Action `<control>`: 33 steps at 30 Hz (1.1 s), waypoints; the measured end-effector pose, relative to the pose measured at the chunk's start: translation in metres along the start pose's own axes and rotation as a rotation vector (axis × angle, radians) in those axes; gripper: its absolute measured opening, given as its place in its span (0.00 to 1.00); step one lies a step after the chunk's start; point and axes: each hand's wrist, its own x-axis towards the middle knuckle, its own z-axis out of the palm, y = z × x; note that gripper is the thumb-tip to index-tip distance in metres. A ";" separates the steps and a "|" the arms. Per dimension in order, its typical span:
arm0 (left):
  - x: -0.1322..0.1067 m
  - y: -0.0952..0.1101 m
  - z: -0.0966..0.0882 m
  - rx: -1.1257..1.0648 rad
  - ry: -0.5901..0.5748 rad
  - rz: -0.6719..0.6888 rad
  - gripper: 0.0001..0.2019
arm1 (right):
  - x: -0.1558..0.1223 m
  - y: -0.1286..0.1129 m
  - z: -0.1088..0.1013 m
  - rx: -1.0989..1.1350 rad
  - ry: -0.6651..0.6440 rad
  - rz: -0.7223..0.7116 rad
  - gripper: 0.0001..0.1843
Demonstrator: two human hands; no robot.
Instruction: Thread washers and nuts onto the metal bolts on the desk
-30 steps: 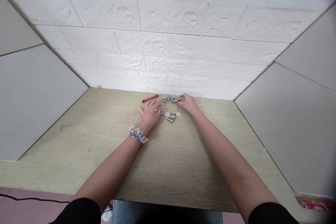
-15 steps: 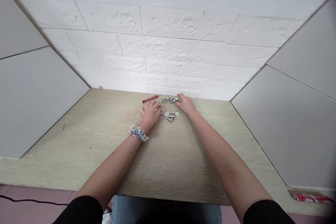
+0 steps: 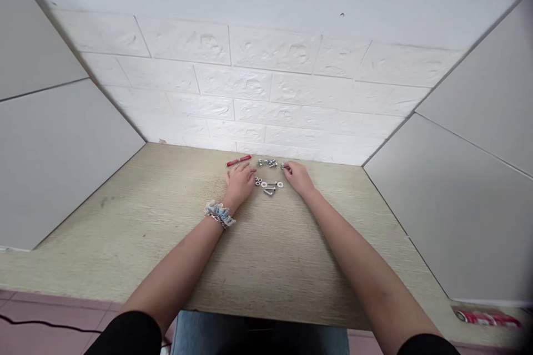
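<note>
Resting flat and empty beside the washers (image 3: 268, 183), the left hand (image 3: 240, 181) steadies nothing; the right hand (image 3: 296, 176) pinches a small bolt (image 3: 283, 166) just right of the bolt pile (image 3: 267, 163).

2 bare hands are on the table (image 3: 125, 233): 1 left hand (image 3: 239, 182) and 1 right hand (image 3: 296, 176). 1 red pen (image 3: 238, 161) lies just behind the left hand. 2 small clusters of metal parts: 1 row of bolts and nuts (image 3: 267, 163) right of the pen, 1 group of washers and bolts (image 3: 268, 184) between the hands; single pieces too small to count. 1 scrunchie (image 3: 219, 214) on the left wrist.
</note>
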 end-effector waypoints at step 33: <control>-0.014 0.021 0.012 -0.208 -0.017 0.490 0.10 | -0.042 -0.026 0.002 0.641 -0.440 0.267 0.28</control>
